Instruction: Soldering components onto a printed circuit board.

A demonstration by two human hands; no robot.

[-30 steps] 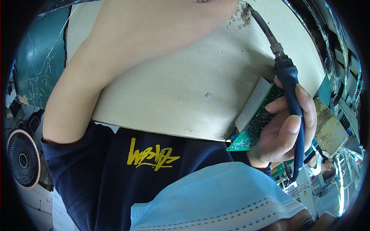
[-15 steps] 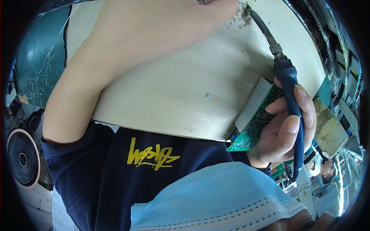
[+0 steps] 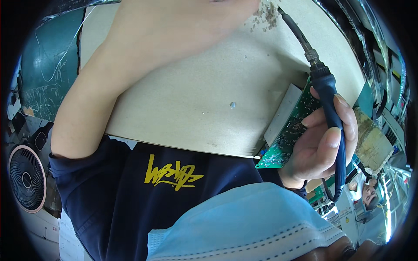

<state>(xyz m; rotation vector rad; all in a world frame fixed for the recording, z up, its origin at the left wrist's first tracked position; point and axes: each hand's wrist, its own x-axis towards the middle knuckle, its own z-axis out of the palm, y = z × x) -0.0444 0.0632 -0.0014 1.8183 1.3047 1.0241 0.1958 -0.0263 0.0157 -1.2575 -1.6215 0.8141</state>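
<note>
My right hand (image 3: 324, 143) is closed round the dark blue handle of a soldering iron (image 3: 327, 85). The iron's dark tip points up and left, close to brown specks on the pale work surface (image 3: 187, 108). Beside the same hand's fingers, a green circuit board (image 3: 278, 152) stands tilted, with a flat grey metal piece (image 3: 283, 113) along its left side. Whether the hand also bears the board, I cannot tell. From the left my bare forearm reaches across to my left hand (image 3: 196, 21), smeared by motion at the top edge. Its fingers are mostly out of the picture.
Brown burnt specks (image 3: 267, 17) mark the far part of the surface, and a small clear blob (image 3: 233, 105) lies mid-surface. A green mat (image 3: 48, 82) with a thin white wire is at left, above a fan (image 3: 27, 178). Another person (image 3: 369, 195) sits far right.
My left hand has shifted slightly up and left, and the view has moved a little. The iron's tip now lies slightly farther right of the brown specks. My right hand keeps its grip.
</note>
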